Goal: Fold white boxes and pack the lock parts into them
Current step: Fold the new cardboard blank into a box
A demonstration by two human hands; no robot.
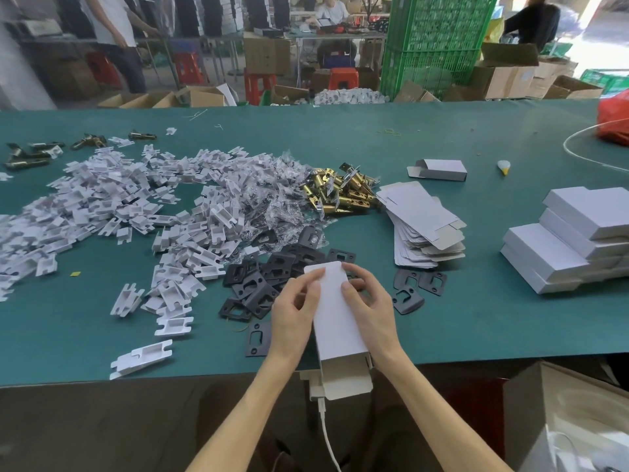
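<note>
While the left hand [292, 315] and right hand [373, 308] grip the white box [335, 323], its inside cannot be made out.

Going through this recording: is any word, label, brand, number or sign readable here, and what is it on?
No text can be read in this frame.
white box, held by the left hand and right hand: the faces in view are blank.
closed boxes and flat box blanks: blank.
cardboard cartons in the background: a faint mark on one, too blurred to read.
</note>
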